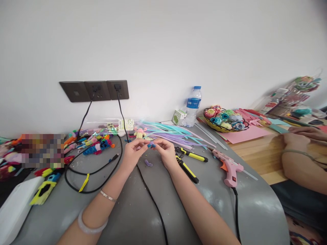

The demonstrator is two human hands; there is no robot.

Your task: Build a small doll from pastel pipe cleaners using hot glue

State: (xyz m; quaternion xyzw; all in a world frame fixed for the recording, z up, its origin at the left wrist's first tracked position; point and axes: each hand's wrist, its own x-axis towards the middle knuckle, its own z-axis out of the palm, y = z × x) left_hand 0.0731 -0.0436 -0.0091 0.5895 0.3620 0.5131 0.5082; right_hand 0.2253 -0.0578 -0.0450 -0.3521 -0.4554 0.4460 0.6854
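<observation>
My left hand (135,153) and my right hand (167,154) meet above the grey table, fingertips pinched together. Between them is a small purple piece of pipe cleaner (152,144), mostly covered by the fingers with blue nails. A short bent purple piece (148,163) lies on the table just below. Behind my left hand stands a small pink and yellow fuzzy figure (140,132). Purple and turquoise pipe cleaners (176,131) spread out behind both hands. Beside my right wrist lie two yellow and black pliers (187,170), their jaws partly hidden by the hand.
A pink glue gun (231,170) rests at right, its cord running off the front. Black cables (95,173) loop at left near colourful fuzzy crafts (98,146). A water bottle (193,105) and flower basket (226,120) stand behind. Another person's arm (298,153) rests at far right.
</observation>
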